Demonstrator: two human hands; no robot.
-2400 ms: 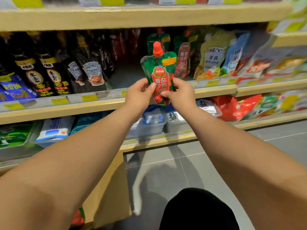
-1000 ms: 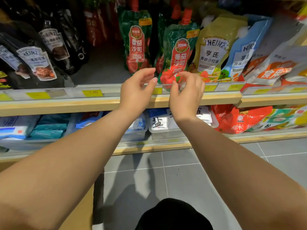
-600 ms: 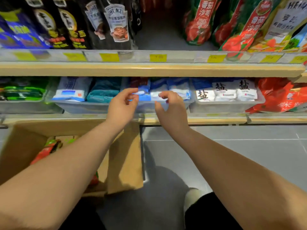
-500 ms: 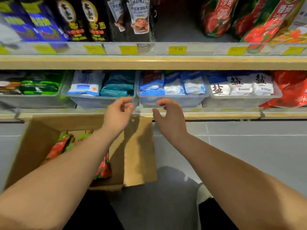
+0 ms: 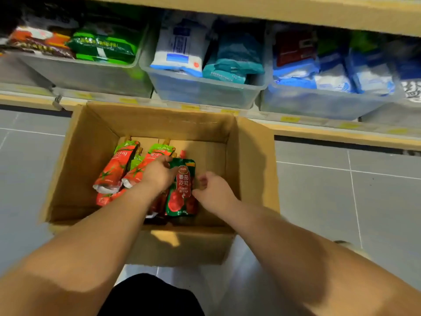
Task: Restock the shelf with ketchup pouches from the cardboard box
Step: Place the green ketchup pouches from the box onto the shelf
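Note:
An open cardboard box (image 5: 159,120) stands on the floor in front of the bottom shelf. Several red and green ketchup pouches (image 5: 114,169) lie in its left half. A green ketchup pouch (image 5: 182,195) with a red cap faces up in the middle. My left hand (image 5: 157,174) is down in the box, its fingers closed over this pouch's upper left edge. My right hand (image 5: 214,190) sits at the pouch's right edge, fingers curled and apart, thumb touching the side. The ketchup shelf is out of view above.
Clear plastic bins (image 5: 205,93) of white, blue and green packets fill the bottom shelf (image 5: 341,133) just behind the box. Grey floor tiles (image 5: 341,190) lie on both sides. The box's near flap (image 5: 182,247) hangs toward me, above my dark-clad knee (image 5: 150,295).
Both hands let go of a pouch on the upper shelf and dropped down. My view tilted to the box, and the hands now reach inside it onto another pouch.

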